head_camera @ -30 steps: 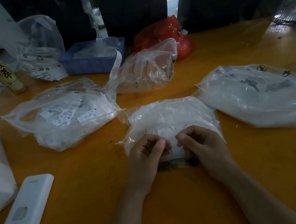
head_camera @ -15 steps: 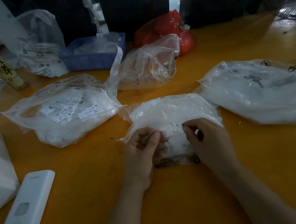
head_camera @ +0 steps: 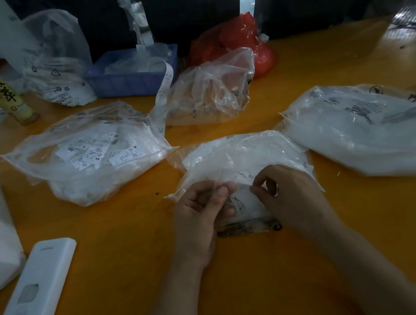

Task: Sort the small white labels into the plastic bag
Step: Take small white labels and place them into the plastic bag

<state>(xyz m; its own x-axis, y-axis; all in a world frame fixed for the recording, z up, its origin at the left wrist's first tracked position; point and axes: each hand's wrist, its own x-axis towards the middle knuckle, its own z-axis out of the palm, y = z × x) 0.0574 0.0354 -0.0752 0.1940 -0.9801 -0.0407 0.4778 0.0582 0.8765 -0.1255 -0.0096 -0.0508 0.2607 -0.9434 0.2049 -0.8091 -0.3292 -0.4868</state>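
We are pinching the bag point(head_camera: 242, 159) mouth with both hands, left point(head_camera: 202, 213) and right point(head_camera: 289, 195); its long axis is running away from us.

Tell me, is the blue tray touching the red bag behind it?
Apart. The head view shows a dark gap between the blue tray and the red bag.

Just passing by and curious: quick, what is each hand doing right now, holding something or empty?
Left hand: fingers curled, pinching the near edge of the plastic bag.
Right hand: fingers curled, pinching the same bag's edge.
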